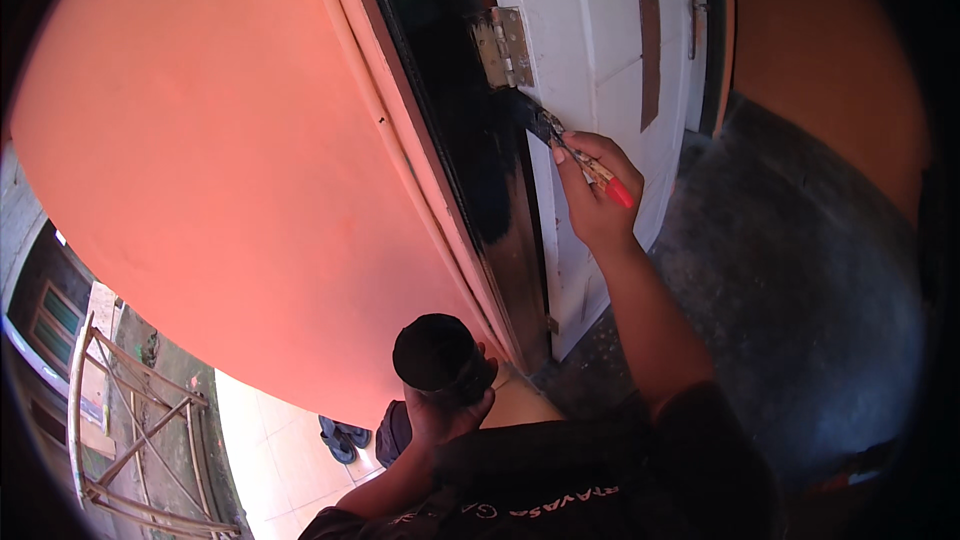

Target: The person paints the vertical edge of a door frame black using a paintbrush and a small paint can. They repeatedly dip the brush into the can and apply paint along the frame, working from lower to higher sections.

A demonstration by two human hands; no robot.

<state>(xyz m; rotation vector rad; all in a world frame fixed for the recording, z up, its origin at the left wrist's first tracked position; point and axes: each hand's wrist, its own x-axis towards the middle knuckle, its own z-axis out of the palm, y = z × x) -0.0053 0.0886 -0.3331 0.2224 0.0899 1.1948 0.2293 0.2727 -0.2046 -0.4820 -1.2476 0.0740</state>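
My right hand [597,212] grips a paintbrush [601,174] with a worn, pale handle and a red end. Its dark bristles touch the edge of the door frame [480,160], just below a metal hinge [503,47]. Wet-looking black paint covers the frame's upper part; lower down the surface is brownish and patchy. In my left hand [450,420], held low near my lap, is a round container of black paint [433,352]. My fingers wrap around its side, partly hidden beneath it.
A white door [590,40] with a brown strip [649,50] stands beside the frame. To the left rises an orange wall [230,140]. Dark sandals [342,438] lie on pale tiles, and a wooden pole structure [140,430] stands outside. Dark floor [790,270] spreads at right.
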